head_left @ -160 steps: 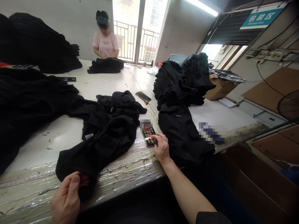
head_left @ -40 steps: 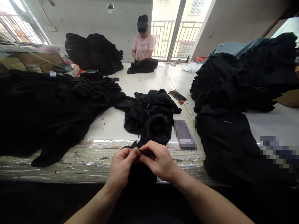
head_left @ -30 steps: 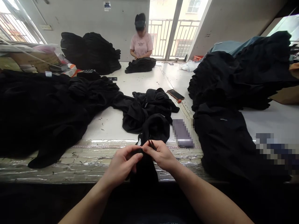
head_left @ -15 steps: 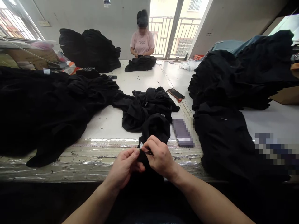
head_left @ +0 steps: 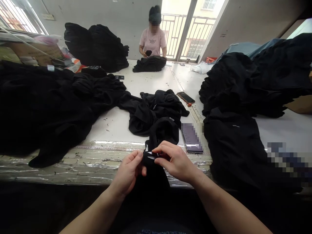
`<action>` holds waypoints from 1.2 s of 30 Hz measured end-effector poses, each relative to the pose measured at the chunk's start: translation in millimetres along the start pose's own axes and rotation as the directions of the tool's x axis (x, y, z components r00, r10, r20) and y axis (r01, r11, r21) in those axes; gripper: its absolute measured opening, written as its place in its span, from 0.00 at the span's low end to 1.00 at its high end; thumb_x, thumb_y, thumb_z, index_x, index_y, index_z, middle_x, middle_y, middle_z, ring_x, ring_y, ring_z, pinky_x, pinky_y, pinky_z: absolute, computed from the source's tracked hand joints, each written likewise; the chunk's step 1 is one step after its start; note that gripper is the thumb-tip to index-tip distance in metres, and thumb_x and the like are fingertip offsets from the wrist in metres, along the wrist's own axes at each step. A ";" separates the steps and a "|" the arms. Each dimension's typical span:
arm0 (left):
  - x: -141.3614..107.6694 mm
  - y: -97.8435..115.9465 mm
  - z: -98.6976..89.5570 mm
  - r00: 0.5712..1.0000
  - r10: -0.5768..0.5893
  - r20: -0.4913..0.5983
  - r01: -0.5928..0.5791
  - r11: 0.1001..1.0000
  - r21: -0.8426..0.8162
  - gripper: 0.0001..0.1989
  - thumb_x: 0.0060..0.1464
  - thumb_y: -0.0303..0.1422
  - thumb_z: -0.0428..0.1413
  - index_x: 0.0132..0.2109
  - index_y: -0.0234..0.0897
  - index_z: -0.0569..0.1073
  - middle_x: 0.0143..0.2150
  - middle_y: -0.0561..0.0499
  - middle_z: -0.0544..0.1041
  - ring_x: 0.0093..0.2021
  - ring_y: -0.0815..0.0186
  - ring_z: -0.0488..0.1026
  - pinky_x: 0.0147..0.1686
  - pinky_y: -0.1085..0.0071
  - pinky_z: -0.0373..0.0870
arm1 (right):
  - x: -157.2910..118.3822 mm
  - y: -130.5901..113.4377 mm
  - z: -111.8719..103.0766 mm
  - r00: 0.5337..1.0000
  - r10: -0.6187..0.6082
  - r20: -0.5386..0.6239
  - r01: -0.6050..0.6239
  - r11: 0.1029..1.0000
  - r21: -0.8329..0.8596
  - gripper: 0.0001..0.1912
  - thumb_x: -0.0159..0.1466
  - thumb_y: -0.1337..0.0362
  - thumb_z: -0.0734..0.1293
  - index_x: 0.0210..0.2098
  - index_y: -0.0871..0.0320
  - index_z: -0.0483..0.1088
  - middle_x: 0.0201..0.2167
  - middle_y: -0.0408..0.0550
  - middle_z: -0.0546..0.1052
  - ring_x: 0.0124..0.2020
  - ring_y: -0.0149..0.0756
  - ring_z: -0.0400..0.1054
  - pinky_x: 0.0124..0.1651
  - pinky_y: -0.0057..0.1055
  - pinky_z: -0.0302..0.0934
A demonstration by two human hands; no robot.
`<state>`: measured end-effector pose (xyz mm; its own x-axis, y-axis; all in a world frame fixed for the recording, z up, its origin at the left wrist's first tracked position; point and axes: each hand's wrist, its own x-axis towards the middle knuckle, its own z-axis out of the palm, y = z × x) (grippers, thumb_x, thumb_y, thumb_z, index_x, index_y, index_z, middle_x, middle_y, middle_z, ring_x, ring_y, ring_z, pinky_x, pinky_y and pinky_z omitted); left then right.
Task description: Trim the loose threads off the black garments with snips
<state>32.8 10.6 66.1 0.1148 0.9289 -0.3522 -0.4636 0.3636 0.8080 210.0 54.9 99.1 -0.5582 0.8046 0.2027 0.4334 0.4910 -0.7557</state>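
My left hand [head_left: 130, 170] pinches the edge of a black garment [head_left: 165, 128] between thumb and fingers. The garment runs from the table over its front edge and down in front of me. In my right hand [head_left: 174, 161] is a pair of thread snips [head_left: 151, 155], their two pale blades parted and pointing left at the cloth by my left fingertips. My palm and fingers hide the rest of the snips. A small white label [head_left: 146, 148] shows on the garment just above the blades.
A heap of black garments [head_left: 44, 107] covers the left side, and more black garments [head_left: 231, 136] are piled at the right. One phone [head_left: 191, 138] lies right of my hands, another phone [head_left: 185, 97] farther back. Across the table a person [head_left: 153, 40] handles a black stack [head_left: 149, 64].
The snips' blades, closed and mostly hidden before, now show parted beside the cloth. My right-hand fingers have spread apart. Across the table, the person has lifted a dark piece in one hand.
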 end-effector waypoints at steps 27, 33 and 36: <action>-2.1 -2.1 -5.0 0.998 0.059 -0.015 -0.059 0.998 0.010 0.13 0.53 0.40 0.58 0.31 0.33 0.70 0.21 0.57 0.64 0.17 0.79 0.57 0.19 0.80 0.52 | 4.8 -4.3 10.9 0.999 0.022 -0.028 -0.019 0.996 0.082 0.07 0.56 0.71 0.68 0.35 0.57 0.75 0.31 0.44 0.73 0.32 0.31 0.67 0.35 0.27 0.62; -3.5 -1.9 -5.1 0.998 0.059 -0.026 -0.058 0.998 0.020 0.15 0.52 0.42 0.58 0.30 0.33 0.69 0.20 0.58 0.63 0.17 0.79 0.56 0.19 0.80 0.52 | 6.1 -7.0 8.9 0.996 -0.023 -0.085 0.028 0.998 0.054 0.07 0.58 0.73 0.66 0.33 0.57 0.75 0.30 0.44 0.74 0.32 0.32 0.68 0.36 0.28 0.63; -4.3 -1.5 -5.6 0.997 0.068 -0.038 -0.068 0.998 0.019 0.15 0.51 0.41 0.59 0.30 0.33 0.69 0.19 0.57 0.64 0.17 0.79 0.56 0.19 0.80 0.52 | 6.2 -7.2 5.6 0.993 0.019 -0.116 -0.011 0.997 0.072 0.08 0.58 0.73 0.66 0.34 0.57 0.75 0.30 0.44 0.74 0.32 0.31 0.68 0.35 0.28 0.63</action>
<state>28.0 5.7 63.7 0.0497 0.9483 -0.3136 -0.4534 0.3012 0.8389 199.4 54.6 102.3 -0.4644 0.8469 0.2591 0.3874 0.4573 -0.8005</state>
